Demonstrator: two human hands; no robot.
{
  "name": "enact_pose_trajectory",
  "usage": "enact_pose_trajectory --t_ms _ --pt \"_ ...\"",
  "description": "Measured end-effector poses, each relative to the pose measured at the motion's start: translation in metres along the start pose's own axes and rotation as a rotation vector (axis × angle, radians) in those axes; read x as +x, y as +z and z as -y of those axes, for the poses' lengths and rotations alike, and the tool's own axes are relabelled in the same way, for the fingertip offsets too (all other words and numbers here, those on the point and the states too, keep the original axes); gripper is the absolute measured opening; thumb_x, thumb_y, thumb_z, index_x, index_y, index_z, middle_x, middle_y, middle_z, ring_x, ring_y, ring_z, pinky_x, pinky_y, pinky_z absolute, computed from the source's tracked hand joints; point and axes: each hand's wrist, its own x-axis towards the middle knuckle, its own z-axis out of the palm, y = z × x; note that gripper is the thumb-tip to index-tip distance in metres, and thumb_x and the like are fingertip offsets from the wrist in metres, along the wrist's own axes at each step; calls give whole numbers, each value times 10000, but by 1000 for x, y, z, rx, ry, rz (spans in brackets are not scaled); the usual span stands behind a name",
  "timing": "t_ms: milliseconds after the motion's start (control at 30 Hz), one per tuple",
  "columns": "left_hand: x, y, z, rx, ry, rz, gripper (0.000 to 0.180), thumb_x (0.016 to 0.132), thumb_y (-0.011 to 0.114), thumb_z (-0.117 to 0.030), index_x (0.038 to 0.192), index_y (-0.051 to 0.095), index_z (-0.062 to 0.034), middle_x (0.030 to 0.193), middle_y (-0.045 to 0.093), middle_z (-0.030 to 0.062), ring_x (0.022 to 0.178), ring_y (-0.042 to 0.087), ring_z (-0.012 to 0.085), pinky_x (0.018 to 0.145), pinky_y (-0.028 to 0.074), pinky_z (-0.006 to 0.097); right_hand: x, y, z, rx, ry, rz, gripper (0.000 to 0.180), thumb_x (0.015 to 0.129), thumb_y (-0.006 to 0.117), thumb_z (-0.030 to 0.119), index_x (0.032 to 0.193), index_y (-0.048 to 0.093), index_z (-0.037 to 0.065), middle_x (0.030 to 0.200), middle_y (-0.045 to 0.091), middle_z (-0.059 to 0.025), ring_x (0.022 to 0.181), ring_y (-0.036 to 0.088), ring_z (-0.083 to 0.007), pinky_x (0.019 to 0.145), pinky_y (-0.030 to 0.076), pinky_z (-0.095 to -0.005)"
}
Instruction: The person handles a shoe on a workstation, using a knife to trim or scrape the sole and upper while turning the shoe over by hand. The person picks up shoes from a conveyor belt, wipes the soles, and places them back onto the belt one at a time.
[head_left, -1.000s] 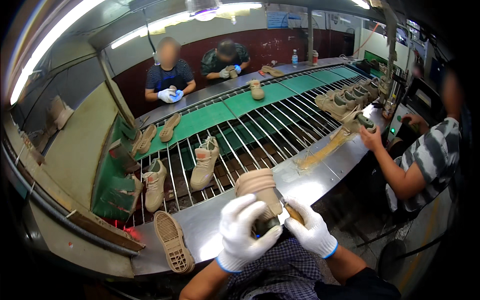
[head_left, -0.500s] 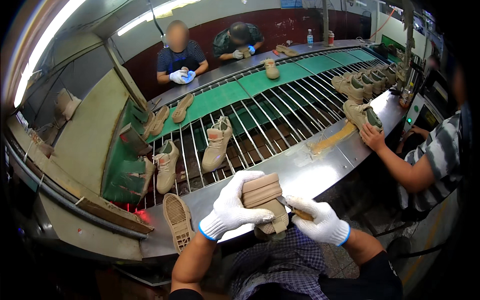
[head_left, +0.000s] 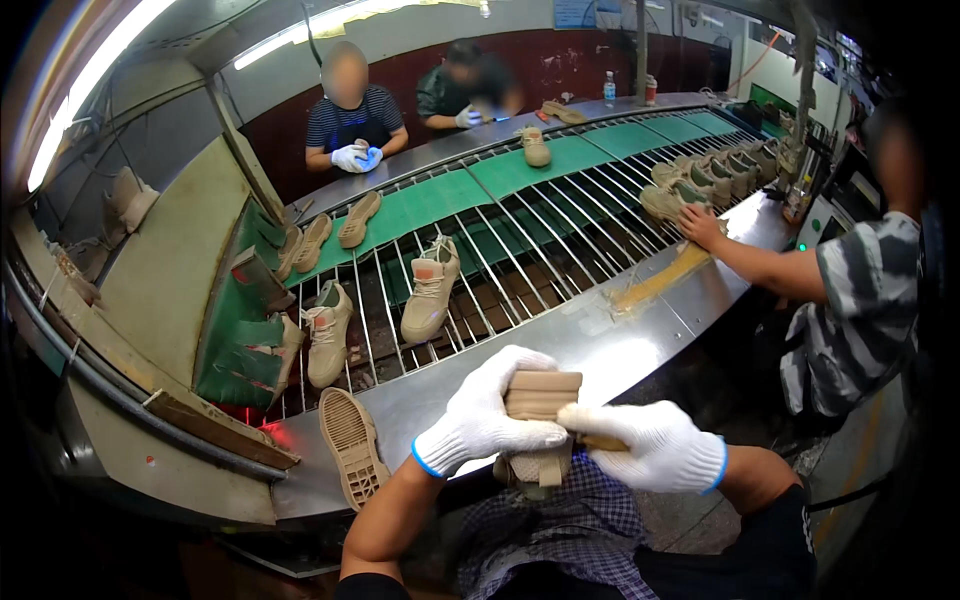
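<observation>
Factory conveyor (head_left: 560,250) of metal rods curves across the room, tan shoes riding on it. Close to the body, below the steel ledge (head_left: 600,345), both gloved hands hold one shoe (head_left: 540,425) sole-up. Left hand (head_left: 485,415) wraps its side, fingers closed over the sole; right hand (head_left: 645,445) pinches the other side, touching. Its long axis runs away from the body. A loose sole (head_left: 350,445) lies left, nearer the left hand.
</observation>
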Motion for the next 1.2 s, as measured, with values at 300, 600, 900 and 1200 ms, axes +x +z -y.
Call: enact_pose_trajectory --t_ms 300,600,900,1200 --pt "-11 -9 4 -10 -38 -66 890 683 1015 -338 1386 536 -76 1302 612 81 1222 606 188 1061 521 386 5 69 -65 752 -65 -8 679 974 723 6 1609 498 88 1483 626 -125 1228 688 -218 1061 565 -346" --pt "-9 -54 47 -414 -48 -587 455 1026 714 -227 1387 554 -2 1266 651 106 1172 632 174 1052 521 347 55 103 -60 612 16 -161 577 1026 656 41 1567 476 -53 1569 552 -214 1479 518 -274 1212 438 -371" --pt "-20 -46 -1 258 -99 -461 1117 735 923 -469 1632 375 -90 1532 434 198 1431 496 371 1231 412 485 55 64 -32 298 116 -138 481 1045 670 83 1491 556 -53 1408 669 -223 1275 683 -261 1100 530 -351" --pt "-2 -30 -17 376 -55 -402 975 726 940 -404 1519 483 -67 1372 516 181 1290 587 351 1127 496 466 56 60 11 1471 604 -139 567 1114 479 91 1661 331 84 810 429 56 572 370 -8 473 317 -173"
